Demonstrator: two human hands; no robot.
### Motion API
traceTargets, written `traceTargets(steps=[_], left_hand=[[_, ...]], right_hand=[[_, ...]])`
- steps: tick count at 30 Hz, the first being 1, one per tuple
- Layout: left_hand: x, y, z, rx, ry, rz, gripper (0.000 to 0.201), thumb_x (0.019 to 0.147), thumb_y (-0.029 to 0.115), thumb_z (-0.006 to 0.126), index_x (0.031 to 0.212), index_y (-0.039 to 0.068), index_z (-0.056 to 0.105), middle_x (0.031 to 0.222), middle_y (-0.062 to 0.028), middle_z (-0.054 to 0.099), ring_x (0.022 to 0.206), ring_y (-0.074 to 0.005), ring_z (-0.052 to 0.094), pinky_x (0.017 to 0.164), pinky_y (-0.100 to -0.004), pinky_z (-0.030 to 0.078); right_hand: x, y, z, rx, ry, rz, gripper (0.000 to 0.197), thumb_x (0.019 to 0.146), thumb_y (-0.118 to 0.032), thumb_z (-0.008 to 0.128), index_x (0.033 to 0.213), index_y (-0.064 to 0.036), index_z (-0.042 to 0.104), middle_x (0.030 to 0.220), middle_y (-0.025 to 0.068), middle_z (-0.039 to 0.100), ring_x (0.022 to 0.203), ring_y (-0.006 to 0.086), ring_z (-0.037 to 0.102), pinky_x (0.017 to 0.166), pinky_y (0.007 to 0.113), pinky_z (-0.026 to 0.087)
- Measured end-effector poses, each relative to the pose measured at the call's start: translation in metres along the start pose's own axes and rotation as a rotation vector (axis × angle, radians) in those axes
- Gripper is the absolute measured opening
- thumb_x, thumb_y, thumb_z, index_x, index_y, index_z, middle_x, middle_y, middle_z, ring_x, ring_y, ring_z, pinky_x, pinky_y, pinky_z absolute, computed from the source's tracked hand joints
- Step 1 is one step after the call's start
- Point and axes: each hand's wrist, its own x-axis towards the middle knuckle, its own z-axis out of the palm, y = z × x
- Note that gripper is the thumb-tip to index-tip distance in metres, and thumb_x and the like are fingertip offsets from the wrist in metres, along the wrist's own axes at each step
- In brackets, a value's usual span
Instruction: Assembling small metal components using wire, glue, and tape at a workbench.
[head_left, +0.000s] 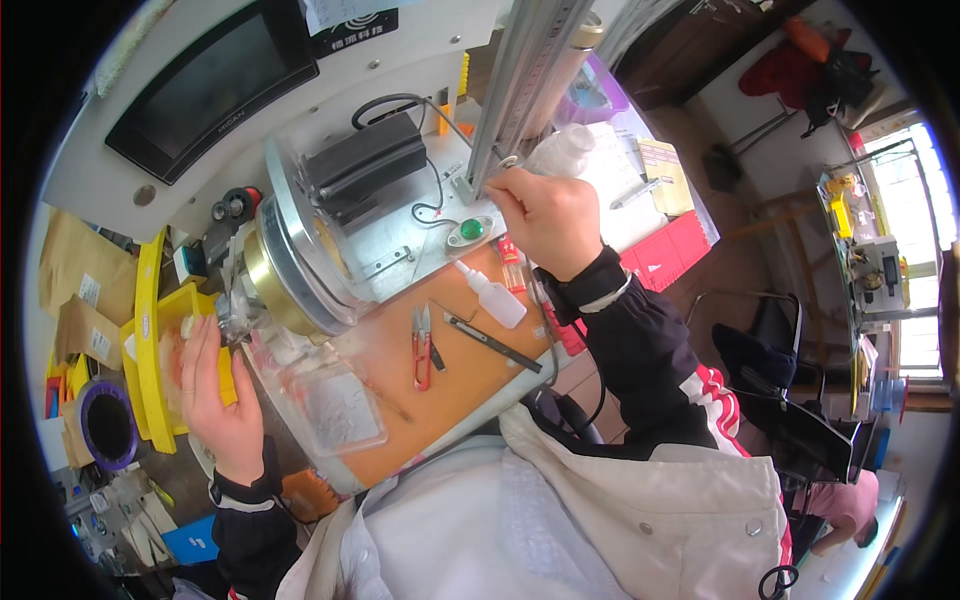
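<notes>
My left hand (pixel 220 405) is open, its fingers stretched out beside the metal end piece (pixel 238 312) of a machine's round spindle. The brass ring (pixel 275 270) of that spindle sits just behind the end piece. My right hand (pixel 553 222) is closed near the foot of an upright metal rail (pixel 520 85); its curled fingers hide whatever they may hold. A green push button (pixel 472 230) on the machine's base is just left of that hand. Below it lies a small white dropper bottle (pixel 497 303).
On the orange mat (pixel 455 395) lie red-handled thread snips (pixel 423 350), a black slim cutter (pixel 492 342) and a clear plastic box (pixel 342 412). A yellow bin (pixel 150 360) stands at the left. A black motor block (pixel 368 165) and a dark screen (pixel 215 85) belong to the machine.
</notes>
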Motion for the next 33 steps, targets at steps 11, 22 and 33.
traceTargets(steps=[11, 22, 33], left_hand=[[0.000, 0.005, -0.008, 0.023, 0.038, -0.008, 0.038, 0.085, -0.001, 0.061, 0.123, -0.002, 0.061, 0.125, -0.0165, 0.062, 0.116, -0.0319, 0.058, 0.100, -0.0382, 0.043], [0.005, 0.002, -0.012, -0.253, 0.049, -0.052, 0.043, 0.083, 0.004, 0.065, 0.125, 0.001, 0.060, 0.123, -0.0169, 0.063, 0.115, -0.0325, 0.059, 0.098, -0.0387, 0.045], [0.045, -0.053, -0.033, -0.978, -0.216, -0.382, 0.031, 0.090, 0.005, 0.064, 0.119, -0.004, 0.061, 0.116, -0.0108, 0.066, 0.106, -0.0168, 0.063, 0.096, -0.0301, 0.048]], right_hand=[[-0.021, -0.046, -0.070, 0.019, 0.056, 0.184, 0.053, 0.072, -0.006, 0.079, 0.123, -0.0068, 0.064, 0.110, 0.0122, 0.069, 0.055, 0.0122, 0.058, 0.054, 0.026, 0.049], [-0.027, -0.193, -0.021, 1.495, -0.883, 0.670, 0.059, 0.088, -0.009, 0.068, 0.141, -0.0010, 0.042, 0.091, 0.0041, 0.067, 0.071, 0.0052, 0.059, 0.063, 0.022, 0.049], [0.003, -0.240, 0.092, 1.692, -0.296, 0.937, 0.058, 0.090, -0.023, 0.069, 0.138, -0.0008, 0.047, 0.086, -0.0015, 0.055, 0.069, 0.0051, 0.050, 0.055, 0.018, 0.035]])
